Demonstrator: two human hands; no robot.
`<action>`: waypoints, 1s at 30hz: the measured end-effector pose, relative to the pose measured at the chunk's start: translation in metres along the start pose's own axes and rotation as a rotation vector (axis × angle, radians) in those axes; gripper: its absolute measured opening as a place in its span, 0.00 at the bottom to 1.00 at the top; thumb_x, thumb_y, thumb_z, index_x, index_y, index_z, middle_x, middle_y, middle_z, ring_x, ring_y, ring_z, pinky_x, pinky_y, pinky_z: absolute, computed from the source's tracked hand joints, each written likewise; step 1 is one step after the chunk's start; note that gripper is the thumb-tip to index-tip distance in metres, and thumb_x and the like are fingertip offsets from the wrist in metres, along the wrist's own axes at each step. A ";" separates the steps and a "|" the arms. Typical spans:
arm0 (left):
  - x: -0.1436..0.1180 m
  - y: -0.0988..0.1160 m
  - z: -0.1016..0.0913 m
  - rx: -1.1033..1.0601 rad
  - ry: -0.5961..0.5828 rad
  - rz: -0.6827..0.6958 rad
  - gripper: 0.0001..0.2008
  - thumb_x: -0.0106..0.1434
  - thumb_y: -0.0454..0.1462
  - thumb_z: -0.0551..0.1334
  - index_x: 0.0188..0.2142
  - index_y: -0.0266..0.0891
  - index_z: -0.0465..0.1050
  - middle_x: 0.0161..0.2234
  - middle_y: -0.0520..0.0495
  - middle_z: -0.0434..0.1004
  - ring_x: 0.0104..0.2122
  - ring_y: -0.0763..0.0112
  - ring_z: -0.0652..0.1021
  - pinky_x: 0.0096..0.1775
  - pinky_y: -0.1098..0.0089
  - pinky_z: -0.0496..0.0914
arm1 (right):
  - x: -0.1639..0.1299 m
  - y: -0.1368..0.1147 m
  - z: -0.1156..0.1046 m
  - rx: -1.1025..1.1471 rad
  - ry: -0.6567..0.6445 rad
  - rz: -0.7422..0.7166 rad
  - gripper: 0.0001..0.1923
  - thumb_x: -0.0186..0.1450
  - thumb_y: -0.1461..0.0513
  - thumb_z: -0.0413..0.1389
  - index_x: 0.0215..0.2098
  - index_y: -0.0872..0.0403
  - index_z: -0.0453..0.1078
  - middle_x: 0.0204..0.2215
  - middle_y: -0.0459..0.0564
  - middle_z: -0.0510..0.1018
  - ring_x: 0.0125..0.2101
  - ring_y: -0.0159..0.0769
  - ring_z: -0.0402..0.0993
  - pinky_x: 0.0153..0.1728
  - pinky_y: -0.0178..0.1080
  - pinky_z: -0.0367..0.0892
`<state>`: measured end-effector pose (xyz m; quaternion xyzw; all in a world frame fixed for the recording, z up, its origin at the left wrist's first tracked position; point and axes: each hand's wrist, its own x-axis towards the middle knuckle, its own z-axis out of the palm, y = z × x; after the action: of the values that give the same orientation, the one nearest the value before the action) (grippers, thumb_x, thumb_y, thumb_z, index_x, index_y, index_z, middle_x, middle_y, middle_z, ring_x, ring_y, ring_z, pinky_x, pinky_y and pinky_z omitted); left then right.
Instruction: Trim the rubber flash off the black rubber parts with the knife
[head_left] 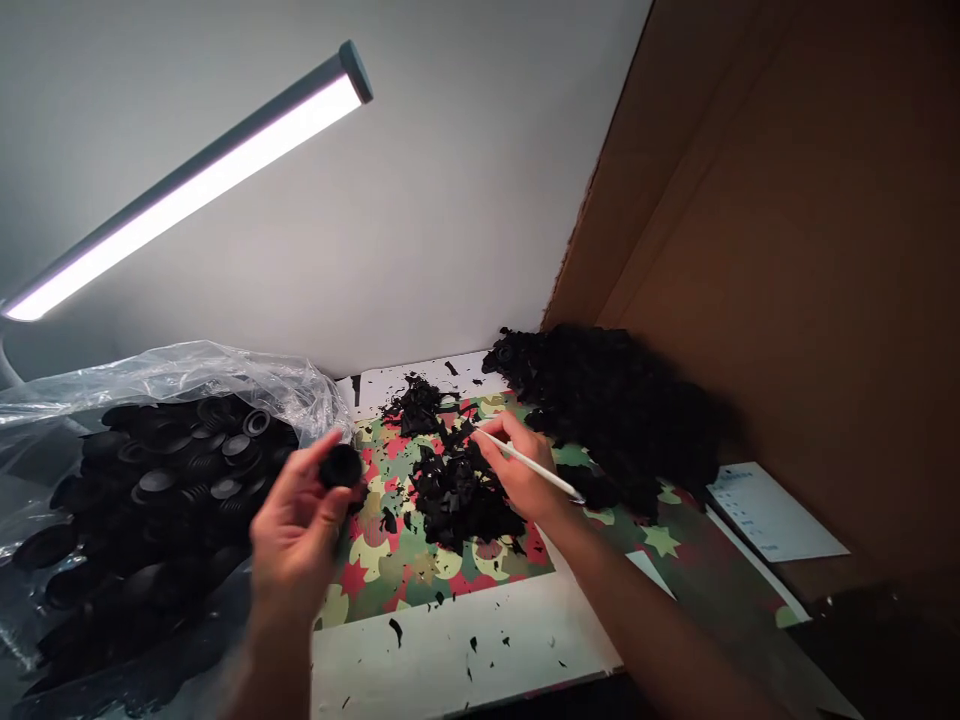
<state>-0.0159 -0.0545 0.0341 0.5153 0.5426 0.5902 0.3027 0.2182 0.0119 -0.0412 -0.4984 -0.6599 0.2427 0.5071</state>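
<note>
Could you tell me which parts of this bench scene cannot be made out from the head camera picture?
- Tip of the white tool: hidden behind the right hand.
- Shape of the black part: too dark, half covered by left hand fingers.
- Print on the paper sheet: too small.
- Dark heap at the cardboard wall: single pieces lost in shadow.
- Plastic bag: cut by the left edge.

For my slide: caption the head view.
Left hand holds a black cap; right hand holds a white tool over black trimmings.
</note>
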 end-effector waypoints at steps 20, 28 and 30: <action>0.009 -0.031 0.031 0.147 -0.277 -0.061 0.18 0.54 0.41 0.73 0.45 0.42 0.81 0.41 0.42 0.83 0.42 0.56 0.80 0.46 0.62 0.71 | -0.009 -0.010 0.029 0.254 -0.184 0.225 0.20 0.62 0.45 0.59 0.30 0.51 0.78 0.14 0.40 0.63 0.16 0.31 0.55 0.20 0.36 0.51; 0.008 -0.054 0.056 -0.169 -0.216 -0.287 0.21 0.50 0.44 0.74 0.43 0.38 0.80 0.44 0.42 0.83 0.45 0.57 0.80 0.48 0.62 0.73 | -0.017 -0.011 0.026 0.315 -0.175 0.126 0.18 0.67 0.48 0.54 0.40 0.52 0.75 0.21 0.42 0.67 0.22 0.31 0.61 0.23 0.34 0.59; 0.008 -0.054 0.054 -0.168 -0.240 -0.306 0.22 0.51 0.43 0.73 0.44 0.38 0.81 0.46 0.42 0.83 0.47 0.56 0.80 0.49 0.62 0.72 | -0.016 -0.012 0.020 0.299 -0.111 0.079 0.19 0.72 0.50 0.47 0.50 0.51 0.73 0.25 0.44 0.70 0.24 0.33 0.65 0.26 0.35 0.63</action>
<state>0.0216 -0.0169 -0.0213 0.4664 0.5235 0.5148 0.4933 0.1954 -0.0033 -0.0457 -0.4288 -0.6233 0.3852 0.5284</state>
